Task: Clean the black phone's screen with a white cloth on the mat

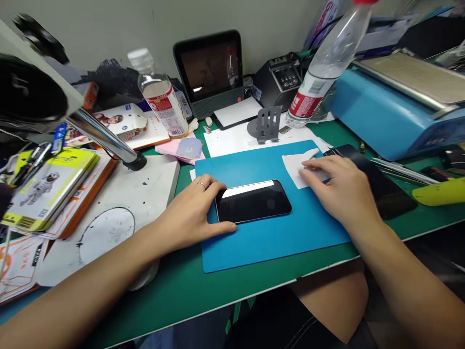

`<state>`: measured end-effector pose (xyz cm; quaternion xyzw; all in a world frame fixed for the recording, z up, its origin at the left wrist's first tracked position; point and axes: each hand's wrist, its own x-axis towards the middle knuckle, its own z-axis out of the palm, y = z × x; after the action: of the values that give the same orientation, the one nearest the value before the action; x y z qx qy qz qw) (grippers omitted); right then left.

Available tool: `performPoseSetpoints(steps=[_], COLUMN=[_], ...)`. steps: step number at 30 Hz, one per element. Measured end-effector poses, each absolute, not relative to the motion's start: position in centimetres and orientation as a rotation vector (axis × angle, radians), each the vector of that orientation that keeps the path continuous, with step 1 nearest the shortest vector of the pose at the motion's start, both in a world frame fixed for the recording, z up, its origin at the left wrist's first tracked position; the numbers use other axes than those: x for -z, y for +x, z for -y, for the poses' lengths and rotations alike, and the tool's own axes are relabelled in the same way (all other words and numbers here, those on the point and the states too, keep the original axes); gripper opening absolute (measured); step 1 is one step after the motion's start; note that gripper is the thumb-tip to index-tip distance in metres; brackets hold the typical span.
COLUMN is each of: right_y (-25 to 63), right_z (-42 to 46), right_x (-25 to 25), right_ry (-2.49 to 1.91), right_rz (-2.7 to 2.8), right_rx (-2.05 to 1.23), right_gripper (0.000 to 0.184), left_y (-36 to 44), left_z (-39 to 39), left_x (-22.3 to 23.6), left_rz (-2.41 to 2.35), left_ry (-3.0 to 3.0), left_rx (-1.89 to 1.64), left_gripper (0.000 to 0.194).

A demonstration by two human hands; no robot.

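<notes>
Left fingers [215, 188] hold phone [254, 203]; long axis left-right.

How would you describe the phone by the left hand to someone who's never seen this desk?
On the green desktop, find the bright blue mat. Near its middle lies the phone, with the left hand at its left end. It is glossy black with a white strip along its far edge, unlike the white tissue by the right hand.
</notes>
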<state>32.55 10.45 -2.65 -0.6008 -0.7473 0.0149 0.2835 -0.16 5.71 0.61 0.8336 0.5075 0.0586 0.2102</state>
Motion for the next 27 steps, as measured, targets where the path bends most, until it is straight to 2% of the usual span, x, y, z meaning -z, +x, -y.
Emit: performPoseSetpoints(steps=[8,17,22,27], right_y=[32.4,23.3,22.2,20.9], right_z=[-10.8,-2.5,-0.6,-1.9], right_x=[1.7,-0.2,0.4,0.7], right_ry=[-1.568,-1.078,-1.025,-1.021], right_rz=[1.968,2.355,2.539,2.736], right_rx=[-0.073,-0.182,-0.144,-0.248], right_gripper=[0.017,0.027,0.06,0.09], left_y=[-0.2,-0.3,-0.3,-0.2], left_z=[-5.5,-5.4,-5.4,-5.3], left_x=[-0.7,-0.7,-1.0,-1.0], left_rz=[-1.396,-1.354,-1.326,-1.367], left_ry=[2.336,2.328,2.31,2.285], left_rx=[-0.218,-0.286,-0.283,-0.299], left_gripper=[0.07,0.074,0.074,0.073])
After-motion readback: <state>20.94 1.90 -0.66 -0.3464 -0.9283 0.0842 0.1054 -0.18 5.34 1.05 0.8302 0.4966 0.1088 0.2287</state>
